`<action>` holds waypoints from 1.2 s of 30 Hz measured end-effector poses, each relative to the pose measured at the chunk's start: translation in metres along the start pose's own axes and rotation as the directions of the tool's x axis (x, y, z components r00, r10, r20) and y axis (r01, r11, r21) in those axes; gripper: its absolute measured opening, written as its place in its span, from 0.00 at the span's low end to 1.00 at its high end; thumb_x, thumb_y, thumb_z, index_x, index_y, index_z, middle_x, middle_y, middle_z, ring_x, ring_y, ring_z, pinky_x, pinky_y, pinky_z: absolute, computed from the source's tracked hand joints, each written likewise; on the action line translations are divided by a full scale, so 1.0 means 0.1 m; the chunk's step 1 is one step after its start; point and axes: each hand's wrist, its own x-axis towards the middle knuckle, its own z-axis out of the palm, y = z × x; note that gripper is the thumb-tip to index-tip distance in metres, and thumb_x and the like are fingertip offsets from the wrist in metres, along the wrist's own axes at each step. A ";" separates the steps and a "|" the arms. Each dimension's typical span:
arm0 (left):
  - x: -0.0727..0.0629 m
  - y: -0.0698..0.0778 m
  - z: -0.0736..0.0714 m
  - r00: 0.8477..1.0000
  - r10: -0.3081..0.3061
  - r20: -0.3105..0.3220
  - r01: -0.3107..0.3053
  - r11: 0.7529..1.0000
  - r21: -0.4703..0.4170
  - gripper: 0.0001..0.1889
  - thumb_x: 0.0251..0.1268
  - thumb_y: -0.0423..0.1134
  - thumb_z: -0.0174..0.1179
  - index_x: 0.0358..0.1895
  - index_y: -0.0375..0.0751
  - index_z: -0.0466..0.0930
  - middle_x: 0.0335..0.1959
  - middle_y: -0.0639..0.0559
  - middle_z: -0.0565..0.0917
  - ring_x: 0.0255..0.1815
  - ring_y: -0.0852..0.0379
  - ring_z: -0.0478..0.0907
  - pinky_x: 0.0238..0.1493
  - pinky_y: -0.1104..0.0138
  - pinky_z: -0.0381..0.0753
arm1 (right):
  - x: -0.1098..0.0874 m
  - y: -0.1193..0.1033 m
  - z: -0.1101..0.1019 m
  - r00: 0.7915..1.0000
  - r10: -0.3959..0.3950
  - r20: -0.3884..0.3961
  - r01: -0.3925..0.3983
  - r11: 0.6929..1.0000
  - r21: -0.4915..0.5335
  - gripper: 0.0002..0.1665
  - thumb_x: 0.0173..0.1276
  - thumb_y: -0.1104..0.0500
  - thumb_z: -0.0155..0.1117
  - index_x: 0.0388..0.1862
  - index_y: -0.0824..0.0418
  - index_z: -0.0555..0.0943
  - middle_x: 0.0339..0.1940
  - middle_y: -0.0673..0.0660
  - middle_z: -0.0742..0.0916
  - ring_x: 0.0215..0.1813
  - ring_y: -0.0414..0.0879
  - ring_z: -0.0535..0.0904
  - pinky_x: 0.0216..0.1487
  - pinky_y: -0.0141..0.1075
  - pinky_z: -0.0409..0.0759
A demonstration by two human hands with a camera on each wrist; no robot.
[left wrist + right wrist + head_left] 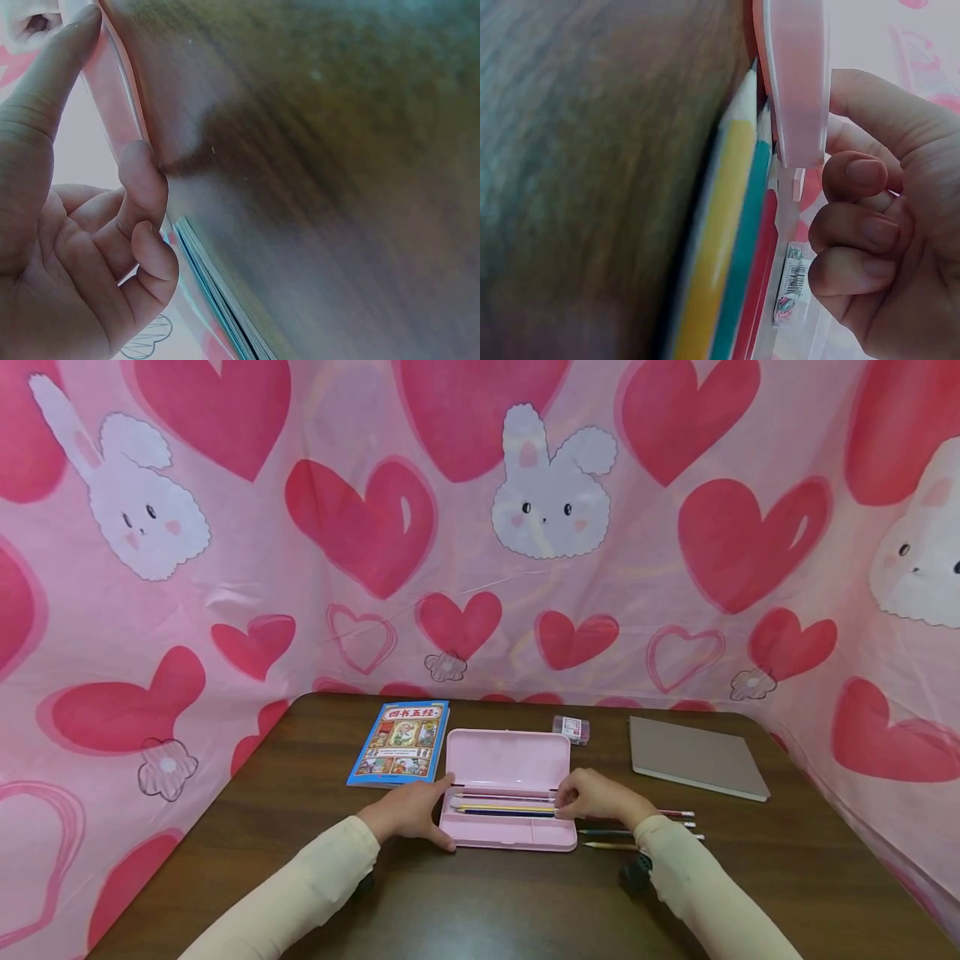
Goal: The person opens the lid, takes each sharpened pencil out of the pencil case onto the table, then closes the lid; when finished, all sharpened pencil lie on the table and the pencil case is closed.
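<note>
An open pink pencil case lies on the table with its lid tilted back. My left hand holds the case's left end, thumb at the front corner and fingers toward the hinge. In the left wrist view the thumb lies along the pink edge. Inside the rear compartment are several pencils, among them a yellow-and-blue striped pencil. My right hand reaches over the right end and pinches the end of that pencil; its fingertips are hidden behind the case wall in the right wrist view.
Several pencils lie right of the case, including a yellow pencil, a green pencil and a red pencil. A blue-edged book is at back left, a small clear pack behind the case, a grey-brown notebook at right.
</note>
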 end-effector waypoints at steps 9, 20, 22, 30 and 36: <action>-0.01 0.00 0.03 1.000 0.011 -0.004 -0.011 1.000 -0.001 0.55 0.37 0.63 0.70 0.70 0.41 0.57 0.61 0.43 0.74 0.56 0.47 0.74 0.58 0.49 0.72 | 0.04 0.07 0.01 0.997 -0.047 0.054 0.046 0.999 0.021 0.06 0.55 0.62 0.69 0.26 0.63 0.80 0.17 0.47 0.75 0.21 0.35 0.67 0.22 0.26 0.68; -0.01 -0.01 0.02 1.000 0.010 -0.012 -0.010 1.000 -0.003 0.55 0.36 0.62 0.71 0.70 0.42 0.57 0.61 0.43 0.73 0.57 0.47 0.73 0.58 0.49 0.72 | 0.04 0.03 -0.01 0.998 -0.027 0.051 0.026 1.000 0.011 0.06 0.54 0.63 0.69 0.25 0.62 0.79 0.17 0.46 0.75 0.21 0.36 0.67 0.22 0.26 0.68; -0.01 0.00 0.01 1.000 0.008 -0.012 -0.008 1.000 -0.004 0.55 0.36 0.62 0.71 0.70 0.42 0.57 0.61 0.43 0.73 0.57 0.46 0.73 0.58 0.49 0.72 | 0.02 0.04 -0.01 0.999 -0.043 0.033 0.042 0.999 0.017 0.06 0.56 0.62 0.69 0.25 0.61 0.80 0.16 0.46 0.74 0.20 0.36 0.67 0.21 0.26 0.67; -0.01 0.01 0.01 1.000 0.000 -0.006 0.000 1.000 -0.010 0.55 0.36 0.62 0.71 0.70 0.42 0.57 0.61 0.43 0.73 0.57 0.47 0.73 0.57 0.49 0.72 | -0.09 0.13 -0.05 0.991 -0.060 -0.118 0.070 0.994 0.081 0.05 0.59 0.60 0.67 0.27 0.60 0.82 0.14 0.45 0.71 0.18 0.34 0.63 0.19 0.26 0.62; 0.00 0.00 0.01 1.000 -0.007 -0.002 0.007 1.000 -0.013 0.55 0.36 0.62 0.71 0.70 0.42 0.56 0.62 0.43 0.73 0.58 0.46 0.73 0.58 0.50 0.72 | -0.20 0.23 -0.08 0.984 -0.005 -0.180 0.024 0.995 0.100 0.07 0.59 0.56 0.67 0.29 0.59 0.82 0.16 0.47 0.74 0.20 0.35 0.65 0.20 0.27 0.65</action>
